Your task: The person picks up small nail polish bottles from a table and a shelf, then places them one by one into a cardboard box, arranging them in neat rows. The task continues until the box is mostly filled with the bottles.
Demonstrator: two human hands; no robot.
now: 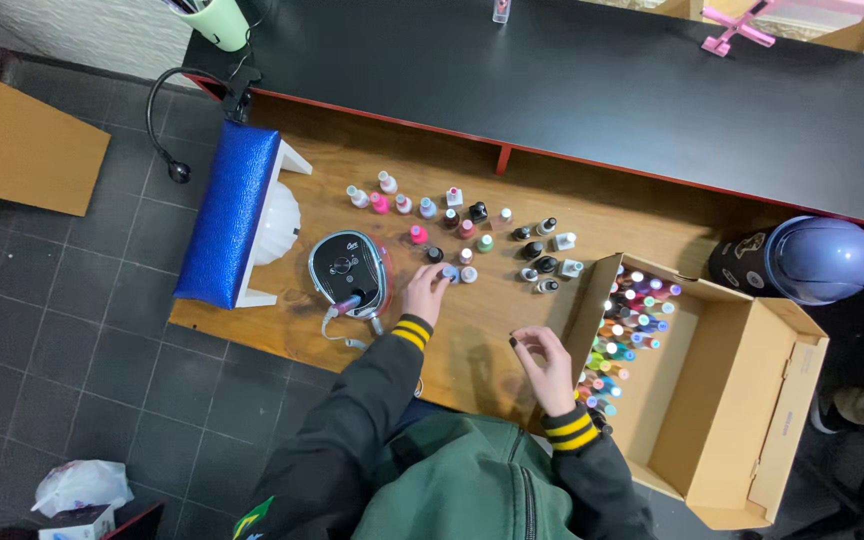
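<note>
My left hand (426,291) reaches over the wooden table (472,330), its fingertips closed on a small pale blue nail polish bottle (450,272). That bottle stands at the near edge of a spread of several small polish bottles (464,222) in pink, white, black and green. My right hand (546,364) hovers low over the table beside the open cardboard box (742,390), fingers loosely curled and apart, holding nothing. Many coloured polish bottles (628,315) stand packed along the box's left side. Both sleeves are dark with yellow-striped cuffs.
A black and silver nail drill unit (349,272) sits just left of my left hand. Beyond it are a blue padded hand rest (227,212) and a white nail lamp (277,225). A black shelf (572,80) runs along the back. A blue dome-lidded container (817,258) stands at the right.
</note>
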